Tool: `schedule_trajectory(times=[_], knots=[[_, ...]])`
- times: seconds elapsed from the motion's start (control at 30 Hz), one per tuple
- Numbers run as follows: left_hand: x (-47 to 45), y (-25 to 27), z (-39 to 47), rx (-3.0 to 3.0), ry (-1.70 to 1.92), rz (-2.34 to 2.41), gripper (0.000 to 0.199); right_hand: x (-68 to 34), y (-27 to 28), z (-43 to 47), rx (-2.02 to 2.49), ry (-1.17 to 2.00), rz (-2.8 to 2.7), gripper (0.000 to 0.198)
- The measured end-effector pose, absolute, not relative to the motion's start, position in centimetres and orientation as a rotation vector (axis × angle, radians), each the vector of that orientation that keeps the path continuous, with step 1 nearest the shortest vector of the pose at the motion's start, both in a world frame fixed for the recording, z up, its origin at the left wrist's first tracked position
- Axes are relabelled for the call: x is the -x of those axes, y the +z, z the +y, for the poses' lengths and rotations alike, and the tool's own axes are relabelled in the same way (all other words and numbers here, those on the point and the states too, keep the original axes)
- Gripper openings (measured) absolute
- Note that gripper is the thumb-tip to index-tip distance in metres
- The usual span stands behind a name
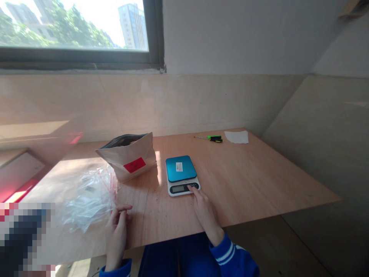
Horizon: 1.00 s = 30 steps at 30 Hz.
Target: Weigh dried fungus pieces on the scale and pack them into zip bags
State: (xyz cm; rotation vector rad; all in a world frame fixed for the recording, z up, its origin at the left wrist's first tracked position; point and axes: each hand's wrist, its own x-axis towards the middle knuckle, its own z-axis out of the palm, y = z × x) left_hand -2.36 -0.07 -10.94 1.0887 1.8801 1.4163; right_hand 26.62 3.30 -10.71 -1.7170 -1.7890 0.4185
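Note:
A small kitchen scale [181, 187] with a blue weighing plate and a white body lies in the middle of the table. My right hand [203, 206] reaches it from the front, a stretched finger touching the buttons right of its display. That hand grips nothing. On the left, my left hand [117, 227] rests at the table's front, thumb and index finger apart, holding nothing. Just beyond its fingers spreads a pile of clear zip bags [89, 198] with red seal strips. Behind them stands an open brown paper pouch [132, 156] with a red label; its contents are mostly hidden.
Two screwdrivers [215, 138] with green-black and yellow-black handles lie near the back edge of the wooden table [253, 181]. A white sheet of paper [236, 137] is beside them. Small dark crumbs dot the surface left of the scale. A tiled wall [201, 100] rises behind.

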Motion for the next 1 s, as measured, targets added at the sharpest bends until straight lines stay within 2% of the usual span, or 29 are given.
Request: schedule_trajectory(times=[0.33, 0.6, 1.0], knots=[[2.2, -10.7, -0.2, -1.076, 1.423, 1.845, 0.036, -26.5, -8.9, 4.1, 1.693, 0.508, -1.767, 0.037], [2.4, -11.1, -0.1, -1.084, 1.423, 1.839, 0.035, -28.3, -10.0, 3.7, 1.477, 0.564, -1.271, 0.037], [2.2, -10.7, -0.1, -1.053, 1.473, 1.817, 0.029, -28.1, -9.8, 3.5, 1.472, 0.681, -1.288, 0.034]])
